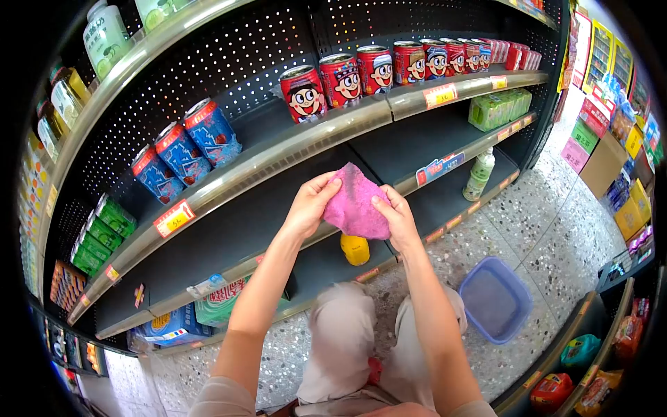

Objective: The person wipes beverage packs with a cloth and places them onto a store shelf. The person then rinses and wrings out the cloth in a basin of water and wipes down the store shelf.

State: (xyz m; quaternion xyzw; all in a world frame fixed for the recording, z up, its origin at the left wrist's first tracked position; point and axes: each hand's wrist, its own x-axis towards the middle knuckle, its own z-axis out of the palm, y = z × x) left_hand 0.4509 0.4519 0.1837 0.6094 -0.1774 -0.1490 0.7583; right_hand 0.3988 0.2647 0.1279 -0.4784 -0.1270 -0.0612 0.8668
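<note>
Speckled floor [559,233] borders the shelf [208,233]. Before the shelf, I grip the pink cloth [358,208] between both hands, left hand [310,207] and right hand [399,219] pinching opposite sides, its length slanting down toward my right.

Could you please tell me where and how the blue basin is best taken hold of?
I would grip the blue basin by its rim at two opposite sides, coming down from above. It sits upright on the floor, open top facing up, with the rim exposed, and a two-sided hold should keep it level.
</note>
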